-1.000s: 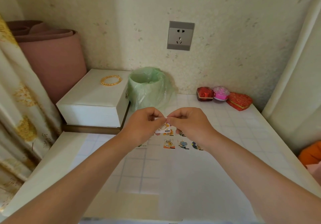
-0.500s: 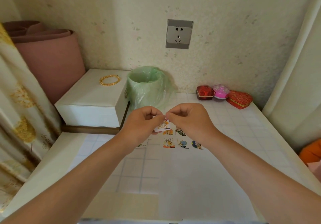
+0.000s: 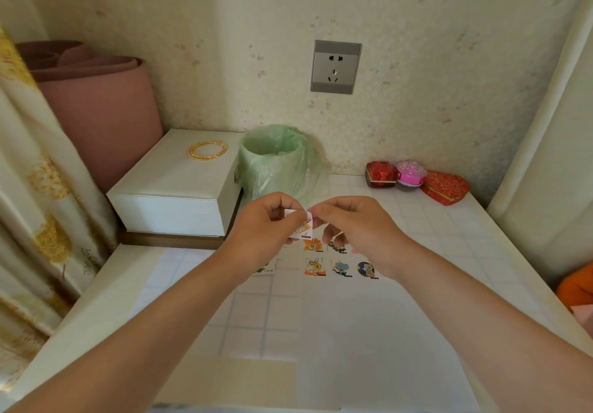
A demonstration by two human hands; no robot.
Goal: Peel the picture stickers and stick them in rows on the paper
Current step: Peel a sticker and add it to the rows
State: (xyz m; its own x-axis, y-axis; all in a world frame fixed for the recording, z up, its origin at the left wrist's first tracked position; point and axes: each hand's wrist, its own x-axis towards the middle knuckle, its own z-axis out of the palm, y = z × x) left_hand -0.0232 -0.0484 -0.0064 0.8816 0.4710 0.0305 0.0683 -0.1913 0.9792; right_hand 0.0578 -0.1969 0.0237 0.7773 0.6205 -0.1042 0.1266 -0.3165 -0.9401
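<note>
A small picture sticker on its white backing hangs in the air above the table, pinched between both hands. My left hand holds its left side, and my right hand pinches its top right corner. Below them a white sheet of paper lies on the table. Several picture stickers sit on it in two rows; the upper row is partly hidden by my right hand. Another sticker piece lies by my left wrist.
A green-bagged bin stands behind the hands. A white box with gold bangles is at the left, beside a pink roll. Three small gift boxes line the back right. A curtain hangs at the left.
Both hands have stayed together on the sticker and risen slightly; the fingers have shifted a little on its top edge.
</note>
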